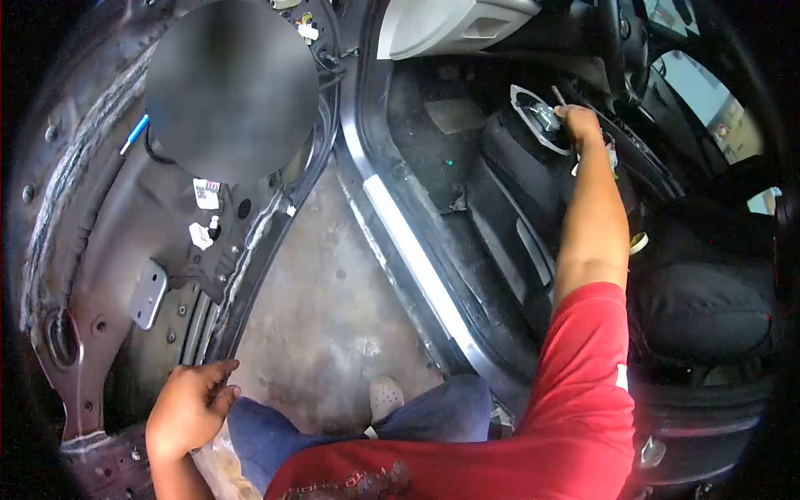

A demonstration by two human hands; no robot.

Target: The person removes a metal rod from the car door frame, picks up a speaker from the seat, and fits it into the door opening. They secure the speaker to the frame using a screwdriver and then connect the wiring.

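My right hand [581,125] reaches over the black car seat [521,158], its fingers closed at the end of a thin rod-like tool [557,95] whose kind I cannot make out. Just left of those fingers lies a pale-rimmed tray [527,117] with small shiny metal parts in it. Low on the left, my left hand [187,408] is at the lower edge of the stripped door [125,267]. Its index finger and thumb are apart, with nothing visible between them; the other fingers are partly hidden.
A silver door sill [408,242] runs between the concrete floor [308,275] and the cabin. The steering wheel [612,50] is at the upper right. A roll of tape [638,243] lies beside my right forearm. A blue-and-white pen-like item [136,133] sits against the door. Part of the door is blurred out.
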